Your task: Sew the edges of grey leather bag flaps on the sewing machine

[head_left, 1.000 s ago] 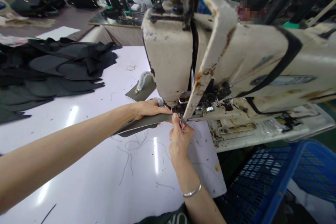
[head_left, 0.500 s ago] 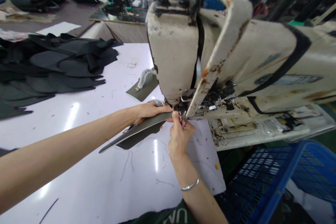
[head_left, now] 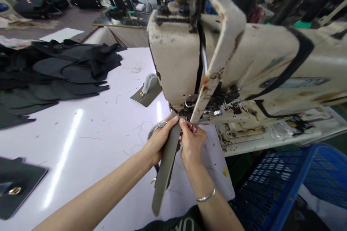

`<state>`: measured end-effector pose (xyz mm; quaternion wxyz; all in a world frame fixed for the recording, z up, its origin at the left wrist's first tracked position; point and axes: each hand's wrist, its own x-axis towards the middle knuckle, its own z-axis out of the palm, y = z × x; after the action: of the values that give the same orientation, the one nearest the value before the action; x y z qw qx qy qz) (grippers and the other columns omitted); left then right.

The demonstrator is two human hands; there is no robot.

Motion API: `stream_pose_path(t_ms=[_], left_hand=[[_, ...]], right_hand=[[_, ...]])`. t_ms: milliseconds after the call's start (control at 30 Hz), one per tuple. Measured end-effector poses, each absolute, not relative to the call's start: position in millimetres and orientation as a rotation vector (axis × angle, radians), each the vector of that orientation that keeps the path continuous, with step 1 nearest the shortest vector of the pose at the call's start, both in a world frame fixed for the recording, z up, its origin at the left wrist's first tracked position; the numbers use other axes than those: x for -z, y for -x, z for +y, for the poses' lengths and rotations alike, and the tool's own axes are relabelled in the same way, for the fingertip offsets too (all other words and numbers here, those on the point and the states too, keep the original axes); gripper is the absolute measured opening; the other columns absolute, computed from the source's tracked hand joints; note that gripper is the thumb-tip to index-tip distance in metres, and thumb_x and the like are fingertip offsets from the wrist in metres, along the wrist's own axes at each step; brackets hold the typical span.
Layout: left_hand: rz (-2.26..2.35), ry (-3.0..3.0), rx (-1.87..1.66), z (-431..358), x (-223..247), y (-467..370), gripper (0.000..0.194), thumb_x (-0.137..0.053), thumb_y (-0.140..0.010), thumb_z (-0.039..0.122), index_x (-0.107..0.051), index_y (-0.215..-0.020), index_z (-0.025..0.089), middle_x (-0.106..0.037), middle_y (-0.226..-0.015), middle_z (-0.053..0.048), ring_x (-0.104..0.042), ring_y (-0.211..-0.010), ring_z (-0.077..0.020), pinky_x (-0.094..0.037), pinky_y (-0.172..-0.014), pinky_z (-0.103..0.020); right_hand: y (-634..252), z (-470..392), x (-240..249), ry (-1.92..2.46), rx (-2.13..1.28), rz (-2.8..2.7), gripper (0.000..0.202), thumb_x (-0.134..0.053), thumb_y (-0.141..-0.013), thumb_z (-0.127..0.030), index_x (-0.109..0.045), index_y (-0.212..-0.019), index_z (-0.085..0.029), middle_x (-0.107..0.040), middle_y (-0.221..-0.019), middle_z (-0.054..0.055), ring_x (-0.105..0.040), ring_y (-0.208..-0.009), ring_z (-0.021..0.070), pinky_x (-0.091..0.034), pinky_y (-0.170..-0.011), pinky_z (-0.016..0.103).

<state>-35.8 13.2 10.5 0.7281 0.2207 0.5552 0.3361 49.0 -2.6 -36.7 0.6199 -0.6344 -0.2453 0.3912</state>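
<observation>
"What's in the blue basket [head_left: 298, 182]?"

"White and dark material [head_left: 317, 205] — lower right, beside the counter [head_left: 94, 173]."

"And the grey piece [head_left: 166, 166]?"

"Its far end meets the sewing machine [head_left: 176, 61], whose head blocks the view behind. Left hand [head_left: 157, 142] fingers clamp it; right hand [head_left: 193, 144] fingers pinch its edge. Dark pieces [head_left: 67, 65] lie heaped at left."

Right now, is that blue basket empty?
Not empty: dark and white material lies inside the blue basket; how full it is, I cannot tell.
</observation>
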Motion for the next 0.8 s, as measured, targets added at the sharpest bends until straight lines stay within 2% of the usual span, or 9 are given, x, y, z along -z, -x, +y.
stream_pose_path(t_ms=[200, 367, 500, 800], left_hand=[[1.165, -0.389, -0.962, -6, -2, 9, 0.054, -0.073, -0.080, 0.054, -0.062, -0.127, 0.027, -0.077, -0.088, -0.002, -0.073, -0.073, -0.0175, -0.060, -0.070, -0.025], [1.128, -0.344, -1.058, -9, -1, -3, 0.051, -0.072, -0.082, 0.050, -0.062, -0.127, 0.027, -0.077, -0.101, -0.003, -0.073, -0.096, -0.0212, -0.060, -0.082, -0.028], [1.132, -0.348, -1.095, -5, -1, -6, 0.052, -0.072, -0.082, 0.049, -0.064, -0.127, 0.026, -0.077, -0.106, -0.006, -0.073, -0.100, -0.0237, -0.060, -0.085, -0.031], [1.181, -0.389, -1.129, 10, 3, -5, 0.051, -0.072, -0.082, 0.046, -0.062, -0.129, 0.028, -0.077, -0.101, -0.004, -0.073, -0.097, -0.0221, -0.060, -0.086, -0.031]], right_hand=[[-73, -5, 23, 1.360, -1.049, -0.595, 0.029, -0.076, -0.072, -0.035, -0.063, -0.055, -0.015, -0.052, -0.051, -0.005, -0.045, -0.049, 0.0099, -0.041, -0.049, 0.022], [-86, -3, 17, 1.363, -1.144, -0.626, 0.026, -0.077, -0.072, -0.035, -0.070, -0.059, -0.014, -0.060, -0.054, -0.002, -0.050, -0.048, 0.0112, -0.043, -0.049, 0.023], [-91, 0, 18, 1.411, -1.105, -0.707, 0.025, -0.080, -0.071, -0.038, -0.073, -0.067, -0.014, -0.066, -0.060, 0.000, -0.055, -0.052, 0.0137, -0.046, -0.054, 0.025], [-95, 2, 11, 1.497, -0.973, -0.858, 0.029, -0.076, -0.074, -0.040, -0.071, -0.061, -0.015, -0.065, -0.060, -0.001, -0.053, -0.055, 0.0137, -0.041, -0.053, 0.023]])
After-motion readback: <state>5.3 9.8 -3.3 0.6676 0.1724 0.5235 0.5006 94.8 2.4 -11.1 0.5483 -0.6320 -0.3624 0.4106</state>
